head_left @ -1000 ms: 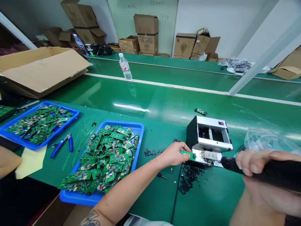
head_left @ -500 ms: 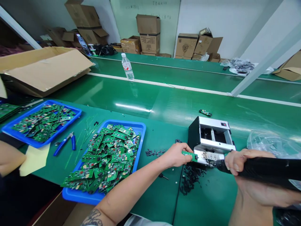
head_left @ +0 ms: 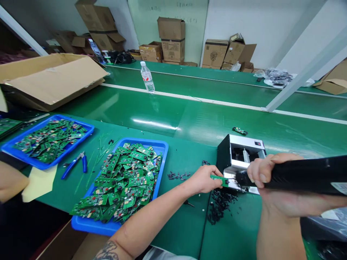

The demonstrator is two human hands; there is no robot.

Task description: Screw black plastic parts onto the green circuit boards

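I log the tabletop [head_left: 184, 162] as glossy green. The blue tray [head_left: 135, 143] carries green circuit boards [head_left: 124, 184] speckled with red and black parts. The left hand [head_left: 202, 179] grips a green board [head_left: 219, 180], and the right hand [head_left: 260, 172] wraps a black tool [head_left: 306, 175]. The machine [head_left: 244, 139] reads silver with a black side panel. The pliers [head_left: 73, 166] show blue handles. A dark tattoo [head_left: 106, 252] patterns the left forearm.

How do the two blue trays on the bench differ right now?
The middle tray holds a deeper, looser heap of green circuit boards than the left tray, whose layer looks thinner. The middle tray looks larger than the left tray, though it is closer to the camera. Both are blue trays of boards, with blue-handled pliers between them.
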